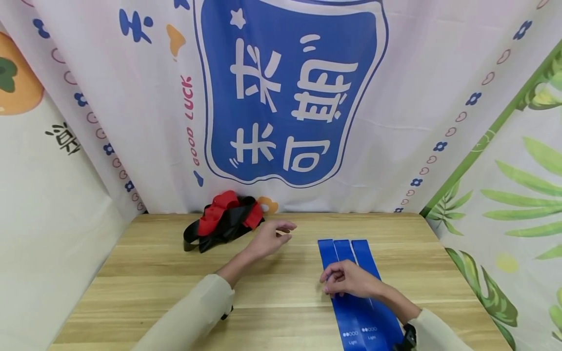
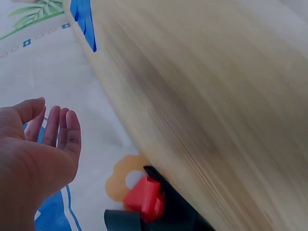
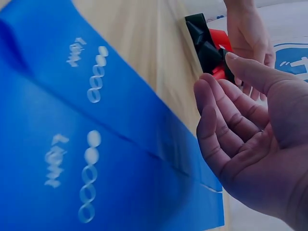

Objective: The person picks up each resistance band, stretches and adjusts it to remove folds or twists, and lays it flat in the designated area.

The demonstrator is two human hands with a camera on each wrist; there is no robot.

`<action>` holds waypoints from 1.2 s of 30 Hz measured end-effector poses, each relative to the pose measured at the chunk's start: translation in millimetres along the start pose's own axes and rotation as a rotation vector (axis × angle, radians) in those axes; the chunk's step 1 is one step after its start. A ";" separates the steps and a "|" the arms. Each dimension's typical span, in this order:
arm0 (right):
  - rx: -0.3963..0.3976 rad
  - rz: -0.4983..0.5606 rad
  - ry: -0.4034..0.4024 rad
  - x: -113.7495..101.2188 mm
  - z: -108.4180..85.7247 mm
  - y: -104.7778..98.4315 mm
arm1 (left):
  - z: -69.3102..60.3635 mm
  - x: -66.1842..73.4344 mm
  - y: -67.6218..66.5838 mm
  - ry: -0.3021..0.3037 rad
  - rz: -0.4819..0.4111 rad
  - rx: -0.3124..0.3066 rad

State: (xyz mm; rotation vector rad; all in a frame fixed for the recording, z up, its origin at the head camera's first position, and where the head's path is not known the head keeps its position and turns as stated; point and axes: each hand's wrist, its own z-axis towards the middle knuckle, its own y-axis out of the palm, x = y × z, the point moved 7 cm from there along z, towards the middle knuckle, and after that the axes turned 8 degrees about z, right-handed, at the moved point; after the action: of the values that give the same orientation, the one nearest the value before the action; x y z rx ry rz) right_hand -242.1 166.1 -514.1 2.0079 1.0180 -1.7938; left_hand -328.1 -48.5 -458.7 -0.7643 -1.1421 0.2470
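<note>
Three blue bands (image 1: 349,312) lie side by side, lengthwise, on the right part of the wooden table; two show white dots and the word "Light". Over them hovers my right hand (image 1: 351,280), fingers loosely bent and holding nothing; the right wrist view shows its palm (image 3: 260,134) beside the blue bands (image 3: 96,125). My left hand (image 1: 269,239), empty with fingers relaxed, is just right of a heap of red and black bands (image 1: 224,219). In the left wrist view the left hand (image 2: 43,149) hangs above the table's far edge, near the red band (image 2: 149,197).
The wooden table (image 1: 281,287) runs back to a printed white curtain (image 1: 167,122) with a blue panel (image 1: 281,92). Leaf-patterned cloth (image 1: 518,195) hangs on the right, and more printed cloth (image 1: 39,204) on the left.
</note>
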 end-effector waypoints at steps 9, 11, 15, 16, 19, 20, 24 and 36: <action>0.059 0.012 -0.041 -9.5 24.7 0.2 | -25.3 -14.1 -34.4 -0.058 0.012 0.127; 0.075 0.003 -0.056 -12.7 29.4 1.0 | -31.2 -18.6 -41.6 -0.070 0.016 0.140; 0.106 -0.010 -0.092 -19.1 40.1 2.2 | -41.0 -28.6 -56.0 -0.094 0.010 0.164; 0.110 -0.005 -0.097 -20.6 43.0 2.9 | -42.8 -31.0 -60.0 -0.098 0.009 0.171; 0.112 0.029 -0.116 -25.4 51.9 5.4 | -47.9 -37.9 -74.2 -0.115 0.006 0.203; 0.113 0.046 -0.118 -26.7 54.7 6.3 | -49.5 -40.0 -79.3 -0.121 0.005 0.213; 0.128 0.106 -0.120 -31.0 65.8 9.3 | -56.2 -47.3 -97.4 -0.147 -0.003 0.253; 0.208 0.190 -0.141 -41.7 97.7 17.5 | -75.4 -65.4 -129.6 -0.074 0.002 0.390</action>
State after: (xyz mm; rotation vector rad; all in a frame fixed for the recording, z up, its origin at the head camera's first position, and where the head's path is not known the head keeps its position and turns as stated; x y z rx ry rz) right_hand -304.9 80.1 -498.9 1.9815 0.6002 -1.9710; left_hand -314.3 -209.9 -435.9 -0.4142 -1.1183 0.4870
